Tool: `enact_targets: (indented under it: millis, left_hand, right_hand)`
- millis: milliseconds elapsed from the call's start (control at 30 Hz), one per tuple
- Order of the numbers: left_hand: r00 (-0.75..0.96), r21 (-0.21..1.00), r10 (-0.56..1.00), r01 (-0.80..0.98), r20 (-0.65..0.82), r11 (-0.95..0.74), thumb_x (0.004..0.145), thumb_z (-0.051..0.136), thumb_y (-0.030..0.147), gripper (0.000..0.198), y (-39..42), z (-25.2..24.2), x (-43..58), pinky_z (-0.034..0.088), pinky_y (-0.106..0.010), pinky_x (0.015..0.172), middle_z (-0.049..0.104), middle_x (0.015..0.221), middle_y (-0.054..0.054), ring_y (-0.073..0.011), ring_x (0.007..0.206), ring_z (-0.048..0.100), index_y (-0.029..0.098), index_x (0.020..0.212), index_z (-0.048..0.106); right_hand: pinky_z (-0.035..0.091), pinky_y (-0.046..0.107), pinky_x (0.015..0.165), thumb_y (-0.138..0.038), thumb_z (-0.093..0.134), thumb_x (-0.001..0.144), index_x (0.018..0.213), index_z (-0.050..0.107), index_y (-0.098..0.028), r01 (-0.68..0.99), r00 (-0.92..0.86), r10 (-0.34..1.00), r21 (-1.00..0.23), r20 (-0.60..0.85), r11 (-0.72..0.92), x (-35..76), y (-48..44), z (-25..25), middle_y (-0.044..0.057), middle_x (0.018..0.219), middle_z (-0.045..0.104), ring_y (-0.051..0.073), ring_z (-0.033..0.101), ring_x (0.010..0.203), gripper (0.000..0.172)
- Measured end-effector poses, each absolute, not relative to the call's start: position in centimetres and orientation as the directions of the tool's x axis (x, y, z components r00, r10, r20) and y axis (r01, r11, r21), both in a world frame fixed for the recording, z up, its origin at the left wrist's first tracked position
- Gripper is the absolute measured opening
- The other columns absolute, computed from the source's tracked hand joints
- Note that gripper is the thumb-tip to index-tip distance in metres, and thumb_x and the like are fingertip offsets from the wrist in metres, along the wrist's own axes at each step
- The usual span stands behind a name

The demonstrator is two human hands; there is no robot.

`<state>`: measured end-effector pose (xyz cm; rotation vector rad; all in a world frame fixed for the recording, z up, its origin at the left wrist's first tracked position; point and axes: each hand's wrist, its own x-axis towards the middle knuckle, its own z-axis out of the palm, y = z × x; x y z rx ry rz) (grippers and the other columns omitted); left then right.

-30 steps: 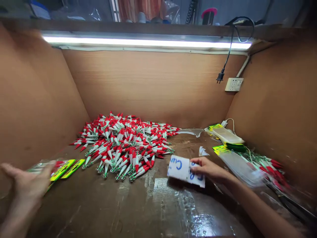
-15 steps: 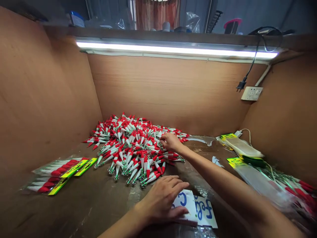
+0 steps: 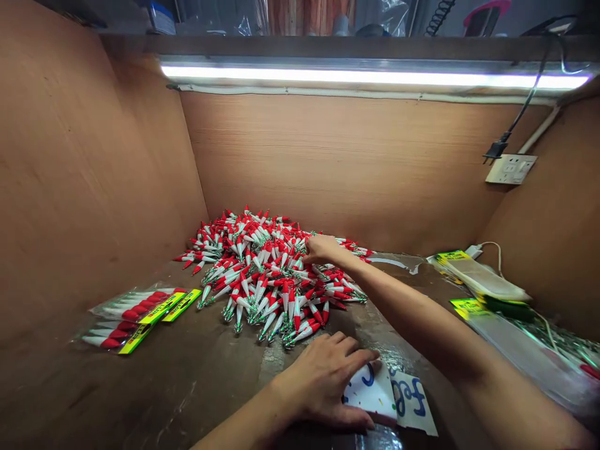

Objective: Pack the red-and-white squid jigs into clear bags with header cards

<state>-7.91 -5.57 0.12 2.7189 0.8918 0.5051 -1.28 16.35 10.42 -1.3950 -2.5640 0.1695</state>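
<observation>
Right hand has reached the pile, grip unclear, left hand spread over a block, tube light above brown tabletop.

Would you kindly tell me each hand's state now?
Left hand: on the white block; grip cannot be told.
Right hand: curled at the lure pile, hold unclear.

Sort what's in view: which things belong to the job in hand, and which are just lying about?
Likely part of the job:
lures, right hand at the pile
white block, left hand on it
filled packs, at left
clear sleeves, at right

Apparently just there:
plug, hanging
plastic bag, above the light
</observation>
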Motion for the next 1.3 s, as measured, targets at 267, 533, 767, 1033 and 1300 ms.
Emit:
enact_targets:
  millis: [267,533,767,1033,1300]
  left_hand:
    - [0.727,0.287,0.64,0.576,0.246,-0.765,0.073,0.069,0.069,0.089,-5.3,0.3,-8.0,0.044,-0.044,0.095,0.06,0.121,-0.011,-0.0339,0.108,0.055,0.028,0.147,0.042]
    - [0.655,0.297,0.701,0.635,0.282,-0.713,0.073,0.074,0.06,0.084,-5.2,0.4,-7.5,0.046,-0.044,0.093,0.059,0.119,-0.01,-0.0326,0.108,0.056,0.027,0.145,0.044]
    - [0.658,0.312,0.696,0.623,0.287,-0.717,0.075,0.073,0.057,0.079,-4.9,-0.1,-7.3,0.047,-0.044,0.089,0.06,0.119,-0.009,-0.0324,0.106,0.057,0.028,0.144,0.045]
    - [0.656,0.336,0.711,0.629,0.253,-0.701,0.077,0.074,0.053,0.079,-4.6,0.6,-7.1,0.047,-0.043,0.092,0.061,0.12,-0.009,-0.0317,0.108,0.058,0.029,0.145,0.043]
    - [0.642,0.337,0.73,0.651,0.234,-0.68,0.079,0.072,0.053,0.078,-4.1,0.3,-7.3,0.047,-0.043,0.093,0.06,0.124,-0.009,-0.0311,0.108,0.059,0.029,0.147,0.041]
  right_hand:
    - [0.045,0.023,0.061,-0.037,0.055,0.087,0.102,0.066,-0.012,0.669,-0.499,0.84,-0.521,0.213,0.53,6.2,13.2,11.7,0.009,0.085,0.072,0.015,0.063,0.069,0.031]
    - [0.054,0.033,0.088,-0.044,0.084,0.073,0.118,0.067,-0.017,-0.081,-0.479,0.876,-0.997,0.052,0.014,18.4,6.4,4.5,0.008,0.099,0.074,0.017,0.071,0.089,0.055]
    - [0.055,0.026,0.069,-0.048,0.084,0.074,0.104,0.073,-0.015,-0.118,-0.276,0.96,-0.989,-0.057,-0.093,23.0,2.5,-0.3,0.009,0.097,0.075,0.016,0.071,0.075,0.046]
    - [0.037,0.019,0.048,-0.057,0.077,0.078,0.092,0.074,-0.013,-0.101,-0.238,0.965,-0.986,-0.108,-0.135,22.7,1.2,-1.2,0.005,0.071,0.072,0.008,0.056,0.053,0.047]
    - [0.032,0.02,0.046,-0.055,0.079,0.076,0.073,0.067,-0.013,0.05,-0.258,0.958,-0.992,-0.122,-0.113,23.6,1.1,-1.1,0.002,0.06,0.067,0.007,0.049,0.046,0.044]
